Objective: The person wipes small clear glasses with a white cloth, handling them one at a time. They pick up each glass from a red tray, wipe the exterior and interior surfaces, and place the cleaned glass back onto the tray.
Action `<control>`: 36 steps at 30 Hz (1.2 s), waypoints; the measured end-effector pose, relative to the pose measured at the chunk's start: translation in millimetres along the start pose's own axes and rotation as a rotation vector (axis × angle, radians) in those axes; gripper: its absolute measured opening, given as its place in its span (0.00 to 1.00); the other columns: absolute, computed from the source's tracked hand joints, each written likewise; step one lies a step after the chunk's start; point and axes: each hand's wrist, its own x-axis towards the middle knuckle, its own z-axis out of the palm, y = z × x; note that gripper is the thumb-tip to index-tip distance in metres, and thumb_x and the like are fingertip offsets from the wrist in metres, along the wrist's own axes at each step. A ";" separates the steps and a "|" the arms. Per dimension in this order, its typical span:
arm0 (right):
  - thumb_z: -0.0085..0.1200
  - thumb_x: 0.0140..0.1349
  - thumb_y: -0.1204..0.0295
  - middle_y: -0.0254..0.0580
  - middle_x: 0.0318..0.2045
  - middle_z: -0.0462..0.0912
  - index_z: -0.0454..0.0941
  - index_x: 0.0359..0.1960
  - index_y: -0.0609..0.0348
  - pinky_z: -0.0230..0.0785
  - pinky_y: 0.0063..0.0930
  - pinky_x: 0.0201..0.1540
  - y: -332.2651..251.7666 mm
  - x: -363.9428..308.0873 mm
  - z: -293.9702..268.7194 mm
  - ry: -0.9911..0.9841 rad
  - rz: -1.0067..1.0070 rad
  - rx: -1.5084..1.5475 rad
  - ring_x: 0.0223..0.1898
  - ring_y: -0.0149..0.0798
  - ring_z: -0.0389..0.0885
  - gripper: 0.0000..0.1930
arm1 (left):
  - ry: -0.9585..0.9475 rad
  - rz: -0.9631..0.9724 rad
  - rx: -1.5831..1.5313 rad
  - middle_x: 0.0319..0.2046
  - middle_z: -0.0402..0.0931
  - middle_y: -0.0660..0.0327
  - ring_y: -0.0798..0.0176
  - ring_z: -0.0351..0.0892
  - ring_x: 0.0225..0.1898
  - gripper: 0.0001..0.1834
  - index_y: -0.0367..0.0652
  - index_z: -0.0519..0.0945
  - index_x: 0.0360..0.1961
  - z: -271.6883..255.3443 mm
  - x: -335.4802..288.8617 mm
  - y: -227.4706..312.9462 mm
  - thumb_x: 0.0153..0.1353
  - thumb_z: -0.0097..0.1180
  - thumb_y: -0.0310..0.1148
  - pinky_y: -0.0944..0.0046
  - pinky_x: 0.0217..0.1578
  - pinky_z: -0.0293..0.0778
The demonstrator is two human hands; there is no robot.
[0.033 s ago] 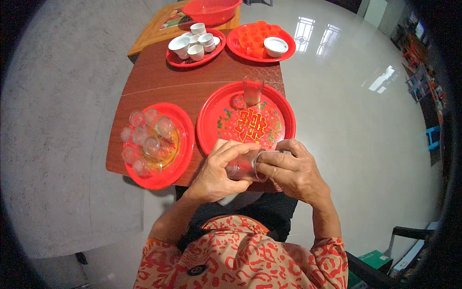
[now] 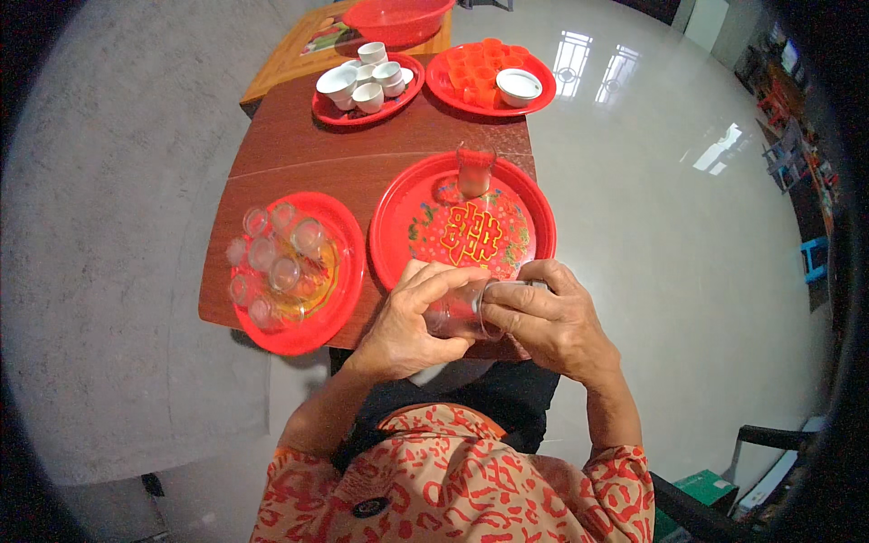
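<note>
In front of my waist, a clear drinking glass (image 2: pixel 462 309) lies sideways between my hands, over the near edge of a round red patterned tray (image 2: pixel 387 217). My left hand (image 2: pixel 409 319) wraps round its body, thumb below and fingers above. My right hand (image 2: pixel 554 319) is closed at the glass's mouth, its fingers at the rim and partly inside. A small pale edge shows between those fingers; what it is I cannot make out. Another clear glass (image 2: pixel 475 172) stands upright at the tray's far side.
At the left, a red tray (image 2: pixel 348 299) carries several clear glasses (image 2: pixel 284 273). Farther back are a tray of white cups (image 2: pixel 368 97) and a red tray (image 2: pixel 444 98) of orange-red cups (image 2: pixel 478 68) with a white lidded bowl (image 2: pixel 519 86). A red basin (image 2: pixel 398 23) stands behind them.
</note>
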 end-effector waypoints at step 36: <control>0.57 0.56 0.73 0.33 0.31 0.80 0.78 0.42 0.66 0.70 0.18 0.34 -39.0 1.8 -18.7 0.084 1.156 1.144 0.29 0.26 0.76 0.13 | 0.126 0.099 0.219 0.44 0.74 0.54 0.49 0.69 0.50 0.33 0.39 0.70 0.49 0.6 -0.4 7.4 0.35 0.66 0.23 0.54 0.52 0.66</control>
